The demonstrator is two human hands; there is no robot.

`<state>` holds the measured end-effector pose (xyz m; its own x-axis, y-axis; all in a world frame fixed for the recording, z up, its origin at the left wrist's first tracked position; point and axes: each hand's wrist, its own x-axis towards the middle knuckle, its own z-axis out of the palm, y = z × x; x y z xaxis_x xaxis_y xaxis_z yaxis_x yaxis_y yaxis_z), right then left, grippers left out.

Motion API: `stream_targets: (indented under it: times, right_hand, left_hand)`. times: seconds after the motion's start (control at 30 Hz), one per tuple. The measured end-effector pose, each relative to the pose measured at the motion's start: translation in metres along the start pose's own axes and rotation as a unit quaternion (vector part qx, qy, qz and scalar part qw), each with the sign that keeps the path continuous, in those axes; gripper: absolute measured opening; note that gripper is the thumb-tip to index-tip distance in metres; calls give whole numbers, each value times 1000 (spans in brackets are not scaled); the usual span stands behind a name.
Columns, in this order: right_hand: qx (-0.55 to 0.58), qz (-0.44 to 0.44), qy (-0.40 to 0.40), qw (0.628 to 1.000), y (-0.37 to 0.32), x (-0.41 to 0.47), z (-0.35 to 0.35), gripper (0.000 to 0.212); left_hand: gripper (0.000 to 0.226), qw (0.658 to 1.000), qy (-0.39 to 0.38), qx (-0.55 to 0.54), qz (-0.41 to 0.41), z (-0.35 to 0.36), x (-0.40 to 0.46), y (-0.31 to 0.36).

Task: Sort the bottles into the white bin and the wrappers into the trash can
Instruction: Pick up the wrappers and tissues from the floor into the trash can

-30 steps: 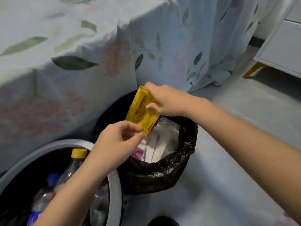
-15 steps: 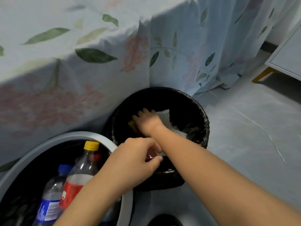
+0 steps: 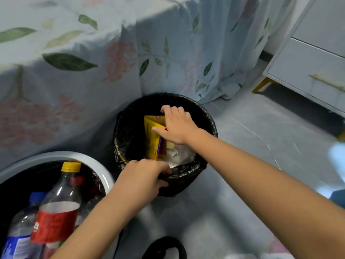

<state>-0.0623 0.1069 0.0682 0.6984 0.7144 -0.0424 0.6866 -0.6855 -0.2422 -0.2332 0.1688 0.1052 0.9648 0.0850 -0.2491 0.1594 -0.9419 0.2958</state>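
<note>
Yellow foil-type wrapper [image 3: 152, 136] sits inside the trash can [image 3: 211, 128], standing on edge against the black liner w/ a purple-orange packet & crumpled clear film just beside it. The person's right hand [image 3: 179, 126] is down in the can, fingers spread fairly straight over the wrapper's top edge, thumb laid along its face; reads as pressing or letting go rather than pinching, so effectively open. Left hand [image 3: 143, 177] is at the can's near rim, fingers curled over the liner edge & gripping it, prob. to steady the bag. Wrapper looks thin, light, creased; judged as floppy but springy, w/ a slick surface, so it may pop back up if only dropped. Best hold, if it needs re-seating: pinch at the folded top corner or flat-press the broad face; no fragility concern. White bin [image 3: 97, 163] stands to the left, near the can, w/ bottles already in it: a clear one w/ yellow cap & red label [image 3: 56, 212], and a blue-capped one [image 3: 20, 230] beside it. Those are judged light, stiff, smooth; neck or mid-body grip suits. Floral tablecloth [image 3: 74, 62] hangs behind both containers; white cabinet [image 3: 313, 62] at far right.
</note>
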Motion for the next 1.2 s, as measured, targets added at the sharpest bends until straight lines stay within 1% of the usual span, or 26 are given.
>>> stream_targets:
  times: [0.07,0.1,0.13,0.2,0.23,0.27,0.3,0.33,0.37,0.4,0.47,0.5,0.53,0.6,0.73,0.8,0.83,0.9,0.93,0.97,1.03,1.07,1.13,1.2]
  right_hand:
    - [106,-36,53,992,19,-28,-25,53]
    - [159,-39,100,981,32,-46,-36,46]
    - [199,-23,153,968,48,-66,-45,39]
    - [230,61,242,941,85,-112,-48,28]
    - [228,120,263,930,106,-137,-42,25]
    - [223,178,265,921,124,-164,-32,22]
    - [218,231,248,915,141,-192,-17,21]
    - [217,275,209,913,156,-220,1,20]
    - [217,305,150,915,167,-246,19,21]
    - [217,323,81,918,176,-270,39,25]
    - [206,353,-41,912,189,-306,77,32]
    - [188,371,-78,906,194,-320,93,32]
    - [165,387,-93,902,199,-331,107,32]
    - [113,434,-85,890,209,-343,126,40]
    - [63,536,-44,841,221,-342,135,53]
    - [45,578,-27,815,228,-338,136,74]
    - [53,607,-17,793,230,-336,137,87]
    - [98,656,-18,748,235,-333,142,108]
    - [113,666,-38,737,237,-334,145,112]
    - [119,669,-65,731,238,-334,147,113]
    - [114,666,-92,731,244,-335,151,110]
    - [112,658,-94,739,246,-336,151,104]
    - [147,630,-69,759,248,-335,149,80]
    - [206,598,-51,773,248,-335,145,51]
  left_hand:
    - [29,1000,-7,-13,8,12,7,5]
    - [30,1000,-7,-8,9,19,10,8]
    - [32,1000,-3,3,9,25,12,11]
    - [33,999,24,31,10,35,15,14]
    - [32,998,42,39,10,37,16,16]
    - [30,997,52,50,7,41,18,17]
    - [27,996,66,52,7,43,20,18]
    - [21,995,84,51,20,44,22,20]
    - [15,992,104,53,40,45,26,22]
    - [16,988,130,52,58,48,31,23]
    - [22,985,147,53,74,52,42,27]
    - [20,985,144,49,75,54,47,30]
    - [16,986,141,46,76,55,52,33]
    - [13,985,143,45,85,52,59,40]
    - [18,983,143,55,104,50,68,45]
    - [22,981,152,62,108,51,71,47]
    - [24,980,156,63,110,51,73,48]
    - [18,984,138,47,103,48,73,50]
    - [12,987,124,40,99,45,72,52]
    - [12,989,112,34,94,44,72,52]
    - [28,991,107,7,85,42,70,53]
    - [35,990,112,-1,86,40,68,54]
    - [47,989,122,-2,88,34,64,59]
    - [53,988,126,-7,94,28,63,63]
